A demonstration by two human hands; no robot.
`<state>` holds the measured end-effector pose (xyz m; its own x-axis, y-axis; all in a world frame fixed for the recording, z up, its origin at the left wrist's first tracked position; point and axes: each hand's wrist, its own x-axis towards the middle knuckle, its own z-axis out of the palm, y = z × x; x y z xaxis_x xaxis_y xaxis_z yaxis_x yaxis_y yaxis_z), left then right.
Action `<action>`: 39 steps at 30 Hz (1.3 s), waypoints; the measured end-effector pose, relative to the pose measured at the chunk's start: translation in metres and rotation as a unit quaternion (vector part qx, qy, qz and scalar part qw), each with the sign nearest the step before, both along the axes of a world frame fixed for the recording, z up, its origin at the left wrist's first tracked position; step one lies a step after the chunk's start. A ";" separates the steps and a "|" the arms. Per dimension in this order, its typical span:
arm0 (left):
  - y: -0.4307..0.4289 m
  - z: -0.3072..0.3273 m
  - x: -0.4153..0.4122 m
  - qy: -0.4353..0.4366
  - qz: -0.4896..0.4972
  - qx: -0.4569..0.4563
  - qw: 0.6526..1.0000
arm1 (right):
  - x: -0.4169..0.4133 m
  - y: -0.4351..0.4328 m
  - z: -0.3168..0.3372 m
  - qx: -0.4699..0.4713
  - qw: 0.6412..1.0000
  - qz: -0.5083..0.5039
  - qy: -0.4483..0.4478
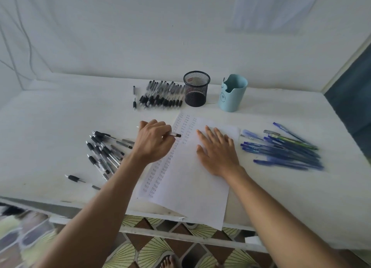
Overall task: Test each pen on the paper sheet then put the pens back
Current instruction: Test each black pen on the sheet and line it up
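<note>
A white paper sheet [186, 179] lies on the table, its left part covered with columns of small pen marks. My left hand [154, 140] grips a black pen [176, 135], whose dark end points right over the marked columns. My right hand [217, 150] lies flat on the sheet with straight fingers. A pile of black pens [105, 151] lies left of the sheet. A second row of black pens [160, 97] lies at the back. Blue pens [285, 149] lie in a pile to the right.
A black mesh pen cup [196, 89] and a light blue cup [232, 93] with a pig face stand behind the sheet. The white table [50, 127] ends at a front edge near me, with patterned floor tiles [140, 251] below. The sheet overhangs that edge.
</note>
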<state>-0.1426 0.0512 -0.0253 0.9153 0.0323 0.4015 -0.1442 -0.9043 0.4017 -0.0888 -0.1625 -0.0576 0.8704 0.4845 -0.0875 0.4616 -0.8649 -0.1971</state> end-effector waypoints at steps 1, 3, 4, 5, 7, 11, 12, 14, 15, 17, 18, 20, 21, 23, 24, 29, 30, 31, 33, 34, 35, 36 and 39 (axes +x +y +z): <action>-0.001 0.000 0.002 0.005 -0.008 0.002 1.000 | 0.000 0.000 0.000 0.003 1.000 -0.001 0.000; -0.001 -0.002 0.006 0.026 -0.012 0.012 1.000 | 0.000 0.000 -0.001 0.006 1.000 0.001 0.000; -0.002 -0.003 0.008 0.031 -0.008 0.019 0.999 | 0.000 0.000 -0.001 0.005 1.000 0.002 0.001; -0.004 -0.004 0.010 0.032 -0.002 0.023 0.999 | 0.000 0.000 -0.001 0.003 1.000 0.003 0.002; -0.010 -0.004 0.012 0.027 0.007 0.016 0.999 | 0.000 -0.001 0.000 0.002 1.000 0.006 0.004; -0.011 -0.002 0.017 0.035 -0.033 -0.085 0.995 | -0.001 -0.001 -0.001 0.008 1.000 0.006 -0.002; -0.012 0.000 0.019 0.039 -0.045 -0.122 0.991 | -0.001 -0.001 -0.001 0.005 1.000 0.006 -0.005; -0.018 0.005 0.023 0.017 -0.004 -0.185 0.983 | -0.001 -0.001 -0.001 -0.002 1.000 0.007 -0.011; -0.020 0.006 0.027 0.002 0.028 -0.241 0.970 | 0.000 -0.001 -0.001 -0.002 1.000 0.008 -0.011; -0.025 0.004 0.032 -0.019 0.033 -0.390 0.920 | 0.000 -0.001 -0.001 0.004 1.000 0.010 -0.008; -0.026 0.002 0.034 -0.019 0.020 -0.451 0.892 | 0.000 -0.001 -0.001 0.005 1.000 0.011 -0.007; -0.027 -0.002 0.037 0.010 0.021 -0.523 0.852 | 0.001 -0.002 -0.002 0.004 1.000 0.012 -0.004; -0.028 -0.005 0.039 0.027 0.039 -0.537 0.842 | 0.002 -0.001 -0.003 0.003 1.000 0.013 -0.003; -0.032 -0.008 0.043 0.049 0.066 -0.526 0.847 | 0.003 -0.001 -0.003 0.006 1.000 0.014 0.000; -0.033 -0.010 0.043 0.054 0.066 -0.510 0.856 | 0.003 -0.001 -0.003 0.008 1.000 0.012 0.001; -0.035 -0.014 0.042 0.076 0.094 -0.449 0.885 | 0.004 -0.001 -0.004 0.014 1.000 0.008 0.000; -0.035 -0.014 0.042 0.075 0.113 -0.441 0.887 | 0.004 -0.001 -0.004 0.013 1.000 0.008 -0.002; -0.034 -0.015 0.043 0.069 0.133 -0.433 0.889 | 0.004 -0.001 -0.005 0.013 1.000 0.008 -0.004; -0.032 -0.016 0.043 0.060 0.158 -0.398 0.902 | 0.004 -0.001 -0.005 0.012 1.000 0.006 -0.008; -0.032 -0.016 0.043 0.059 0.158 -0.377 0.911 | 0.004 -0.001 -0.005 0.012 1.000 0.006 -0.010; -0.032 -0.017 0.043 0.060 0.153 -0.361 0.918 | 0.003 0.000 -0.005 0.011 1.000 0.005 -0.010; -0.032 -0.018 0.043 0.063 0.145 -0.353 0.922 | 0.003 0.000 -0.005 0.010 1.000 0.005 -0.010; -0.029 -0.022 0.046 0.068 0.130 -0.346 0.927 | 0.002 0.000 -0.004 0.012 1.000 0.007 -0.008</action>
